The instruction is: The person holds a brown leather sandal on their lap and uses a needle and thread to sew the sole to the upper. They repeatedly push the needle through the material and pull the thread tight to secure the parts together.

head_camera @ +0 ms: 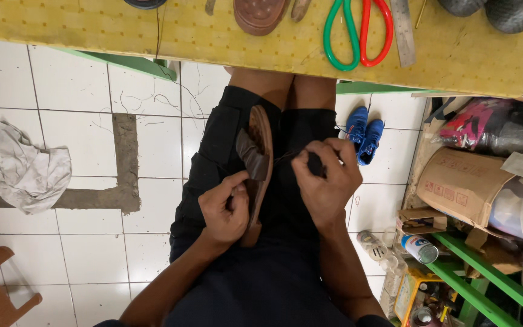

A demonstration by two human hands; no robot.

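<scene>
**Two Hands Sew a Brown Sandal on a Lap**

The left hand [225, 209] wraps around a brown sandal [257, 163] and grips it tight. The fingers curl over the strap side. The sandal stands on its edge on the person's lap, between the knees, with its sole facing right.

The right hand [328, 178] is just beside the sandal. Its fingers are bunched together, and they look like they pinch something small. A thin dark thread [286, 156] runs from the sandal to this hand. I cannot tell if there is a needle in the fingers, because it is too small to see.

To do this step well, I think the left hand should hold the sandal very still, so it does not wobble. The right hand should pull the thread straight and slowly, so it gets snug but does not snap. Fingers should stay out of the way of anything sharp.

Above the knees is a yellow table [92, 27]. On it lie big scissors [358, 33] with one green and one red handle, a metal ruler [402, 30], and another brown sole [260, 15].

On the white tile floor [74, 254] there is a crumpled grey cloth [28, 169] at the left. A pair of little blue shoes [363, 133] sits at the right. Near them is a cardboard box [464, 184] and a spray can [420, 248] on a green shelf.
</scene>
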